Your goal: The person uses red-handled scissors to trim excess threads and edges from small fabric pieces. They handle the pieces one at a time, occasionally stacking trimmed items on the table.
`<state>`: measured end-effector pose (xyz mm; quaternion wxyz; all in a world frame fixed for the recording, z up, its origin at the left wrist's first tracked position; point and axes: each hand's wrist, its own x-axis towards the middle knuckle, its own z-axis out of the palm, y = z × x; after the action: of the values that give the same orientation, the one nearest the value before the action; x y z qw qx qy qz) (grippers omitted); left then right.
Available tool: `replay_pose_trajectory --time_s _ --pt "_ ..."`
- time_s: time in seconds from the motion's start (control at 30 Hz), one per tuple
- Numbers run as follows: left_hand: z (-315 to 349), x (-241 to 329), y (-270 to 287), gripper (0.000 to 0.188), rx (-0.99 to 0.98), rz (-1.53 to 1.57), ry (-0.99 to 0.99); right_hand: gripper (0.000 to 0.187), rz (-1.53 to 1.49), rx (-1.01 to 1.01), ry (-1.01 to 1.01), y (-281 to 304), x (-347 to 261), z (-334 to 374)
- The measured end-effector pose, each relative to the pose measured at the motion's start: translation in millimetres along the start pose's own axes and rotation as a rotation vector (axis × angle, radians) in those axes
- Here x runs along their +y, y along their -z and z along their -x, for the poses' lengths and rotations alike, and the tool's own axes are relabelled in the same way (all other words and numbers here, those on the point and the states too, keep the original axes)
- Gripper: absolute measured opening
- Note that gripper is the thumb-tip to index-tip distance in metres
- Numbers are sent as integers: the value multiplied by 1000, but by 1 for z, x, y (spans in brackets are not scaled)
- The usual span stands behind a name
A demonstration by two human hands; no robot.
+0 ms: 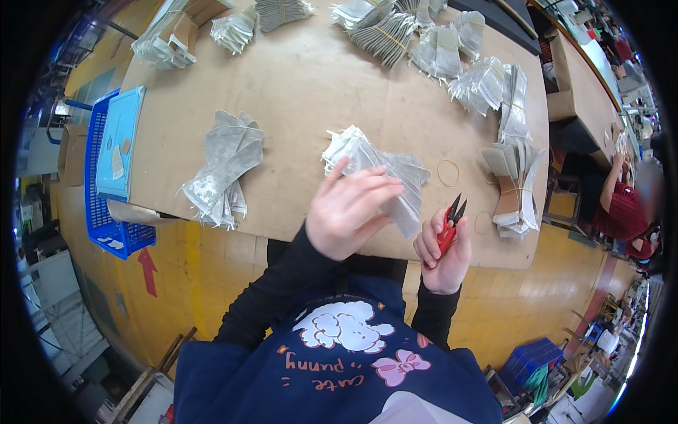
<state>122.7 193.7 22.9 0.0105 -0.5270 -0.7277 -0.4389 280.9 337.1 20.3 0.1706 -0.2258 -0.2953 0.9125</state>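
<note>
The grey pieces [388, 164] lie in a fanned stack at the centre of the frame, on the table [296, 92], just above the left hand [359, 208] and up and to the left of the right hand [443, 249]. The left hand is open, fingers stretched out and slightly apart over the stack's lower part; whether it touches the stack, I cannot tell. The right hand, right of centre, is curled around red snips [445, 234], their dark blades parted and pointing up.
</note>
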Motion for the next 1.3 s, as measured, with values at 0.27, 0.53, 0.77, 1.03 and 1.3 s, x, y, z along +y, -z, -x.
replay_pose_trajectory --time_s 0.27,0.53,0.77,1.03,1.3 --pt "3 -4 23 80 199 1673 713 47 181 -59 20 -10 1 -6" --pt "23 0 -2 80 151 1909 890 50 874 -68 165 -33 4 0" --pt "27 6 -2 82 -83 1730 979 40 1390 -202 936 -43 9 -18" --pt "32 9 5 68 -119 1616 1002 40 1587 -304 891 -46 4 -20" --pt "34 12 5 59 -97 1621 1001 40 1587 -297 859 -45 7 -18"
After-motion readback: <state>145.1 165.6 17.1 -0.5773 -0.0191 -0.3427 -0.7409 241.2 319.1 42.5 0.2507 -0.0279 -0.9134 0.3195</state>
